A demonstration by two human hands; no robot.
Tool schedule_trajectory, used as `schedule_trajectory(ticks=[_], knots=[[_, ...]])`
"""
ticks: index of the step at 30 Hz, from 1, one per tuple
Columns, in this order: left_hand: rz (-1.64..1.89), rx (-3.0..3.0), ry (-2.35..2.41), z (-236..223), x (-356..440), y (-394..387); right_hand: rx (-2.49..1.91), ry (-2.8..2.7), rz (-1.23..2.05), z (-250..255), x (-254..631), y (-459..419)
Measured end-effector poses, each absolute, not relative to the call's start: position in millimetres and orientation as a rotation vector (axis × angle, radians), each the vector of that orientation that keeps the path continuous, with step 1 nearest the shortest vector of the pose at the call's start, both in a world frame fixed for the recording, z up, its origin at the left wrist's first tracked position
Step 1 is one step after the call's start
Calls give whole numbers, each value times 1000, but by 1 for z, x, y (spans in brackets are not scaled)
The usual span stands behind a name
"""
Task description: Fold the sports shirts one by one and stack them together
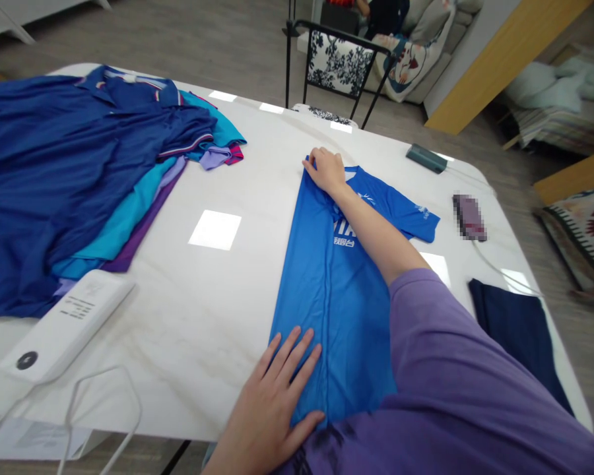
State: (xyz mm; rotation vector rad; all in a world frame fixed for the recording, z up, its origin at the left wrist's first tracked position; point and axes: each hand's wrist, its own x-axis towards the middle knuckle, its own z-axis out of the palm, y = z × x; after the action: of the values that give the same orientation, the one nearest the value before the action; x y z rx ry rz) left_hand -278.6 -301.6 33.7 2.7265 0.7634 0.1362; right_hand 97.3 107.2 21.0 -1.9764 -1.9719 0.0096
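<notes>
A bright blue T-shirt (361,316) with white print lies on the table in front of me, its left side folded inward in a long strip. My left hand (277,396) rests flat on the lower part of that strip, fingers spread. At the far end, my right hand (328,170) has its fingers curled down on the shirt's folded shoulder corner, closed on the fabric. The right forearm crosses over the collar and part of the print, hiding some of it. One short sleeve stretches out to the right.
Dark blue polo shirt (94,152) and other garments are piled at left, beside a white power-strip-like device (69,323) with a cable. At right lie a dark green device (426,158), a blurred phone (470,216) and folded navy cloth (519,330). A chair (339,63) stands beyond the table (218,284).
</notes>
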Motion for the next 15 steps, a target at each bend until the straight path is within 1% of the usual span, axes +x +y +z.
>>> schedule_trajectory(ticks=[4,7,11,13,15], knots=[[131,2774,751,35,-279,-301,-2005,-1985,61,23,93,96],[170,2809,737,39,-282,-299,-2048,-1885,53,38,109,86],[326,2750,786,58,-269,-304,-2154,-1774,2,62,179,37],[400,2687,767,69,-246,-314,-2286,-1654,-33,69,227,-3],[373,2657,633,75,-212,-330,-2437,-1488,-58,70,276,-46]])
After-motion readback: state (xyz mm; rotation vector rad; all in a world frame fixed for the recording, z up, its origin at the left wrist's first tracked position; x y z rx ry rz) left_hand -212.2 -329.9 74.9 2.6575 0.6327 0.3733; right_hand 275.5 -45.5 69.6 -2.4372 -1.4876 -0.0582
